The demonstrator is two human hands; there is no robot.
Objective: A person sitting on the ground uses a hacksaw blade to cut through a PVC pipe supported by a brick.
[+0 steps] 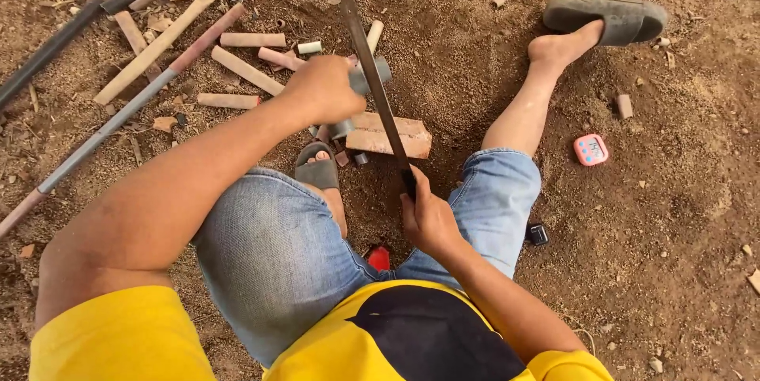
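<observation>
Near the frame's centre, the left hand is closed around a short grey pipe resting on a brick, while the right hand grips the handle of a long dark blade laid across the pipe. Loose brown dirt covers the ground, with cut pipe pieces and long poles at upper left and a pink timer at right.
</observation>
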